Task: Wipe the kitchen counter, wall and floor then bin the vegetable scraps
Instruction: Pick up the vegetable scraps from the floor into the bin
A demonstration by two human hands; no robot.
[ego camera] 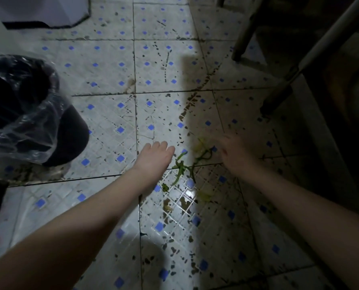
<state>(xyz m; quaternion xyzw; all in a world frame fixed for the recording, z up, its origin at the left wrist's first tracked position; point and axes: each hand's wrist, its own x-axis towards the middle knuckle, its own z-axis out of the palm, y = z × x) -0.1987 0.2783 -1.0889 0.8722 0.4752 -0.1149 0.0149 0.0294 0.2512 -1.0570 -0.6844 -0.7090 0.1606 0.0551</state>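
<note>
Green vegetable scraps [182,166] lie on the dirty tiled floor [115,114], thin stems and yellowish bits strewn between my two hands. My left hand [155,156] reaches down just left of them, fingers together and pointing away, holding nothing. In the shadow just right of the scraps is my right hand [235,152], blurred, fingers loosely spread and empty. A dark bin [34,114] lined with a clear plastic bag stands at the left, its mouth open.
The white tiles with blue squares are speckled with dark stains, and a wet patch [182,203] lies below the scraps. Metal legs [285,80] of a stand or table rise at the upper right, where it is dark. A white object stands at the top left.
</note>
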